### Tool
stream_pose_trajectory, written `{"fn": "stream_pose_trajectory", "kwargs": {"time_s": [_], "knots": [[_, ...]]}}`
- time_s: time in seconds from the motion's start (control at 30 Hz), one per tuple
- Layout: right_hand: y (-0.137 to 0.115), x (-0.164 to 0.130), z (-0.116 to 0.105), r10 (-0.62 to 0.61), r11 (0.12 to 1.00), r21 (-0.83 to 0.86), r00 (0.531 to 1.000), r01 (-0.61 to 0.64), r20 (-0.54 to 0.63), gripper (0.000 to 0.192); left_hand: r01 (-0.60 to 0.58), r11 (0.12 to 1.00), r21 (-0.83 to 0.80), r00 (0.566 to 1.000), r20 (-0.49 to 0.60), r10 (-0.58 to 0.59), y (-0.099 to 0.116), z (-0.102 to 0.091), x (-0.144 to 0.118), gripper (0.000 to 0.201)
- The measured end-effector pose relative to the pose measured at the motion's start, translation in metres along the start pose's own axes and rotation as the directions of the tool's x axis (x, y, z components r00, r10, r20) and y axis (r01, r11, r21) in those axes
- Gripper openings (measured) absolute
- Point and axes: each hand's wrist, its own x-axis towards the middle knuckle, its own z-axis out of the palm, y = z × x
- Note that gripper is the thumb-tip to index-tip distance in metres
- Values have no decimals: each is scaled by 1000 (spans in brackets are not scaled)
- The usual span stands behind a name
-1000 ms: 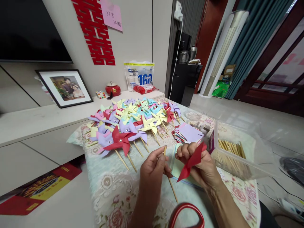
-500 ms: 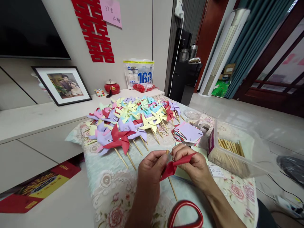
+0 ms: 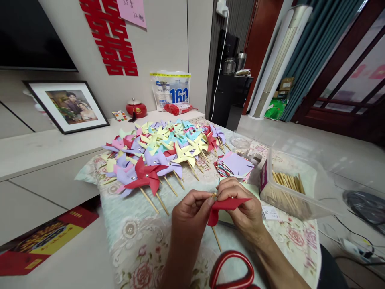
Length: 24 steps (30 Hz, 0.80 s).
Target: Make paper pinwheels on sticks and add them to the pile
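stick [image 3: 217, 240]: top end pinched in the left hand [image 3: 190, 210], fingers closed up tight; long axis runs back toward the person, tipping slightly right
red folded paper [image 3: 229, 204]: just right of the stick's top, nipped in the right hand [image 3: 249, 212], which looks nearer to it; can't tell if they touch, fingers cover it
tight side: scissors [image 3: 221, 263] near the stick's low end, clear tub [image 3: 300, 204] off right
elbow room: leftward, over flowery tablecloth [image 3: 150, 233]

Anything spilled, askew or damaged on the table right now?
Nothing looks spilled or damaged. The paper stack is askew: its sheets are fanned out of line, edges jutting at different angles. The pinwheels overlap in a heap, some partly hidden. The red paper in the right hand is bent, likely from folding.
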Motion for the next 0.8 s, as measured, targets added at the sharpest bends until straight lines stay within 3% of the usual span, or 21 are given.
{"fn": "stream_pose_trajectory", "kwargs": {"time_s": [0.13, 0.43, 0.8], "knots": [[0, 0, 0, -2, 1000, 2, 1000, 2, 10, 17, -140, 989, 37, 989, 41, 139, -4, -2, 1, 8], [0, 0, 0, 1, 1000, -3, 1000, -1, 2, 12, -290, 934, 208, 956, 112, 272, -9, -11, 1, 5], [1, -1, -1, 11, 1000, 6, 1000, -11, 16, 11, -365, 877, 312, 931, 136, 339, -11, -13, 0, 7]]}}
